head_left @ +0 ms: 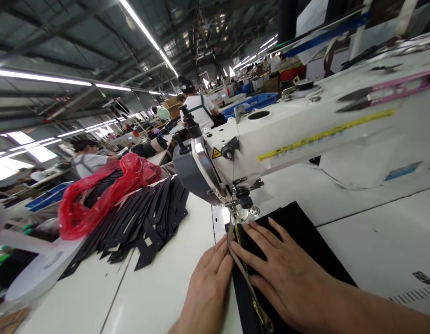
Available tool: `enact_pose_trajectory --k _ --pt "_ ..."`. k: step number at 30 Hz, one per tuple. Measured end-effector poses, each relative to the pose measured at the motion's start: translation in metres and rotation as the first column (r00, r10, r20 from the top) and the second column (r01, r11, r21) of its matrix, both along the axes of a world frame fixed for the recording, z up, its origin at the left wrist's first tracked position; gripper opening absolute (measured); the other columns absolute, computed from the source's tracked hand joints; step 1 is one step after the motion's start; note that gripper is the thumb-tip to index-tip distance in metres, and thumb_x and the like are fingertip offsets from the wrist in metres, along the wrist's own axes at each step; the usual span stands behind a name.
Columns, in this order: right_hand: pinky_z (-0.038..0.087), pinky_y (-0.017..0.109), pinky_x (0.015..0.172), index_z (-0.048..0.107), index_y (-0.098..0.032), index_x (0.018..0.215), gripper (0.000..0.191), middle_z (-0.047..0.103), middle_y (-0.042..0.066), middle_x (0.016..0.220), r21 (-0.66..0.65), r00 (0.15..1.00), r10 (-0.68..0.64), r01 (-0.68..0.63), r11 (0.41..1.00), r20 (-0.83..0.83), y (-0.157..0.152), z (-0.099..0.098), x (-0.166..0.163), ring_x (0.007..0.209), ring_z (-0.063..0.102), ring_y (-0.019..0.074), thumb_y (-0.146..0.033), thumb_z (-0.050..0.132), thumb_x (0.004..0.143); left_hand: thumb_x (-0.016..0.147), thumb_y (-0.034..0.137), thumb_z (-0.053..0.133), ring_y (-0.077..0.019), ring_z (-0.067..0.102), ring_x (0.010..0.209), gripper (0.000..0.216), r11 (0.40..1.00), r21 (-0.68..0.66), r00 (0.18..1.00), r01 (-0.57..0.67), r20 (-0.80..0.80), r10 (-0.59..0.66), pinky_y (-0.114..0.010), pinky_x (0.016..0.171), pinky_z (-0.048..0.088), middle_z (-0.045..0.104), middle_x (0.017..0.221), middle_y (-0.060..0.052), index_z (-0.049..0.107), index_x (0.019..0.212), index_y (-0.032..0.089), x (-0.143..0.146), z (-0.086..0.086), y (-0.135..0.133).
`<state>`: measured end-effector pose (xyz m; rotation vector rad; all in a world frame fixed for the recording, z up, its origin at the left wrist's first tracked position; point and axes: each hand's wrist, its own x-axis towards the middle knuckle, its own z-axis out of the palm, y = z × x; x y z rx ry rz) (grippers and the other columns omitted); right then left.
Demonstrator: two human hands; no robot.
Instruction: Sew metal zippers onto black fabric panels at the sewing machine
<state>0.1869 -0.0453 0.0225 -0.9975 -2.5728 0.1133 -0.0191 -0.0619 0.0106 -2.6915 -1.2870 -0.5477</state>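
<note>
A black fabric panel (288, 227) lies under the needle area of a white sewing machine (298, 134). A zipper (243, 266) with gold teeth and a grey-brown tape runs along its left part, the metal pull (262, 315) towards me. My right hand (284, 269) rests palm down on the panel, fingers spread, the fingertips close to the presser foot (237, 215). On the left, my left hand (211, 278) lies with fingers stretched out close together, their tips touching the edge beside the zipper tape. Its thumb is not clearly visible.
Many black strips (148, 222) lie in a fanned pile left of the machine, beside a red plastic bag (96, 195). Pink-handled snips (389, 93) rest on the machine arm. Beyond, a person in a white shirt (199, 111) works near a blue crate (251, 103).
</note>
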Motion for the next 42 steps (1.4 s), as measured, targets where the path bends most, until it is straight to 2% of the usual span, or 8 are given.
enact_pose_trajectory --k 6,16,19,23,27,33,39,42 --pt "0.027 0.058 0.102 0.036 -0.026 0.138 0.054 0.043 0.011 0.138 -0.005 0.997 -0.007 0.007 1.0 -0.081 0.0 -0.003 0.0 0.127 0.037 0.0315 -0.028 0.047 0.085 0.09 0.014 0.038 -0.0257 0.047 0.121 0.037 1.0 0.003 0.998 -0.012 -0.061 0.012 -0.04 0.093 0.051 0.051 0.129 -0.017 0.042 0.128 0.012 -0.003 -0.004 0.0" --pt "0.025 0.056 0.105 0.034 -0.025 0.139 0.05 0.041 0.01 0.139 -0.036 0.995 -0.021 0.017 0.999 -0.099 0.0 -0.005 0.001 0.128 0.035 0.0287 -0.035 0.039 0.09 0.088 0.01 0.036 -0.0267 0.047 0.122 0.031 1.0 -0.003 0.993 -0.019 -0.121 0.019 -0.043 0.095 0.049 0.05 0.129 -0.018 0.048 0.117 0.011 0.003 0.001 0.002" --pt "0.026 0.054 0.105 0.039 -0.018 0.137 0.048 0.042 0.013 0.138 0.037 0.996 -0.028 0.031 0.999 -0.09 0.0 -0.007 0.0 0.128 0.036 0.0287 -0.03 0.038 0.09 0.087 0.009 0.038 -0.0271 0.047 0.122 0.028 0.999 -0.015 0.993 -0.04 -0.113 0.038 -0.044 0.095 0.049 0.049 0.131 -0.016 0.052 0.111 0.013 0.005 0.001 0.001" --pt "0.029 0.054 0.104 0.04 -0.01 0.136 0.049 0.04 0.017 0.138 0.136 0.999 -0.017 0.021 0.991 -0.029 0.0 -0.012 0.0 0.129 0.034 0.0298 -0.022 0.037 0.088 0.086 0.006 0.037 -0.0262 0.049 0.12 0.034 0.998 -0.011 0.996 -0.06 -0.061 0.059 -0.045 0.094 0.05 0.049 0.131 -0.015 0.049 0.117 0.014 0.006 -0.001 0.0" --pt "0.035 0.053 0.101 0.033 -0.01 0.139 0.054 0.038 0.016 0.14 0.226 0.999 0.005 -0.017 0.974 0.05 0.002 -0.018 0.002 0.13 0.033 0.0285 -0.018 0.038 0.086 0.089 0.007 0.036 -0.025 0.05 0.118 0.035 0.999 0.007 0.999 -0.041 -0.005 0.041 -0.042 0.095 0.05 0.052 0.129 -0.016 0.047 0.121 0.012 0.008 0.001 0.0" --pt "0.04 0.051 0.098 0.028 -0.014 0.141 0.06 0.037 0.012 0.141 0.327 0.994 0.014 -0.048 0.944 0.106 0.007 -0.018 0.005 0.13 0.033 0.0262 -0.015 0.04 0.082 0.092 0.012 0.037 -0.0269 0.054 0.111 0.03 0.996 0.066 0.998 -0.052 0.029 0.05 -0.044 0.088 0.053 0.057 0.119 -0.016 0.054 0.116 0.012 0.012 0.008 0.003" --pt "0.044 0.048 0.095 0.029 -0.012 0.141 0.061 0.038 0.012 0.14 0.401 0.986 0.025 -0.089 0.912 0.164 0.011 -0.021 0.01 0.13 0.033 0.0263 -0.02 0.041 0.081 0.092 0.014 0.038 -0.0258 0.059 0.102 0.027 0.981 0.195 0.999 -0.026 0.052 0.016 -0.04 0.088 0.053 0.062 0.109 -0.015 0.057 0.111 0.009 0.013 -0.003 0.008" --pt "0.044 0.048 0.093 0.029 -0.01 0.14 0.062 0.04 0.014 0.138 0.432 0.983 0.025 -0.103 0.896 0.182 0.018 -0.022 0.012 0.129 0.035 0.0269 -0.02 0.042 0.081 0.091 0.012 0.038 -0.0261 0.057 0.105 0.027 0.984 0.175 0.998 -0.037 0.061 0.027 -0.041 0.093 0.049 0.061 0.111 -0.014 0.057 0.11 0.009 0.017 -0.003 0.014"
